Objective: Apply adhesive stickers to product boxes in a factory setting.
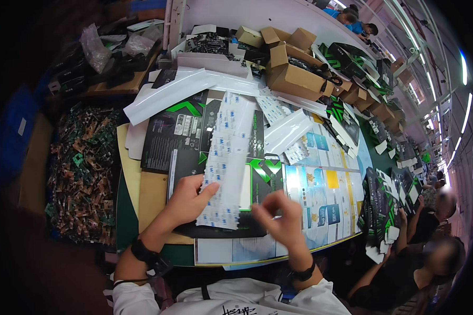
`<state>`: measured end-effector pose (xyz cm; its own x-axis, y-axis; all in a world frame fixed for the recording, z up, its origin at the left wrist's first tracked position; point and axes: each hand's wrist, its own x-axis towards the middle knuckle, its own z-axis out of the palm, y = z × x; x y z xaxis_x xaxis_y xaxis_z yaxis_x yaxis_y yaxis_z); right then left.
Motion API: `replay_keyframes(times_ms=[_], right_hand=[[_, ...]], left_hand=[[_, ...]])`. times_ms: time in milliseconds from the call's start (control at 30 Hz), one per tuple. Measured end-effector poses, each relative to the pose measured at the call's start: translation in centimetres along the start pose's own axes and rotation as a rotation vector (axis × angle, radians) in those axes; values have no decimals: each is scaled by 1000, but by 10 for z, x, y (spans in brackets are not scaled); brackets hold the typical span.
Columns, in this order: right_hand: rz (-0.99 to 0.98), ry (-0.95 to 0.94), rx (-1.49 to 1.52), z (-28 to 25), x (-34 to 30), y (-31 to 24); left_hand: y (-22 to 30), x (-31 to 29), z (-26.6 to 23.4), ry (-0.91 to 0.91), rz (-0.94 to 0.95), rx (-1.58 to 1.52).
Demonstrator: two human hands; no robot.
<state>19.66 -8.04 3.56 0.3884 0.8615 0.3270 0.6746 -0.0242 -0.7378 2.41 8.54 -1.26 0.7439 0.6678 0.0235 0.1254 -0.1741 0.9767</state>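
Observation:
A long strip sheet of white adhesive backing (223, 157), printed with small blue marks and with scalloped edges, lies tilted in front of me. My left hand (188, 198) grips its left edge near the lower end, thumb on top. My right hand (284, 216) hovers just right of the sheet's lower end, apart from it. Its fingers are curled in a pinch and slightly blurred; whatever they hold is too small to make out. Beneath the sheet lie flat black and green printed cartons (186, 126) and a white panel with a green border (247, 195).
Glossy white strips (165, 97) and another marked sheet (272, 109) lie beyond. Open brown boxes (294, 73) line the back. Left, a bin holds many small circuit boards (84, 173). At right, a co-worker (404, 273) handles a stack of black-green cartons (379, 205).

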Motion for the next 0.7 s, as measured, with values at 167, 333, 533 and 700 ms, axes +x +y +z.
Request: replay_keyframes(times_ms=[167,333,533,700], right_hand=[[31,-76,66,43,3,-24],[-43,-135,160,40,2,-22],[-72,-226,358,23,0,-19],[-412,-245,58,20,7,-27]], left_hand=[[11,-8,7,-99,72,-321],[8,-9,5,-150,93,-363],[14,-9,1,-183,48,-499],[6,-5,1,-224,-6,-623]])
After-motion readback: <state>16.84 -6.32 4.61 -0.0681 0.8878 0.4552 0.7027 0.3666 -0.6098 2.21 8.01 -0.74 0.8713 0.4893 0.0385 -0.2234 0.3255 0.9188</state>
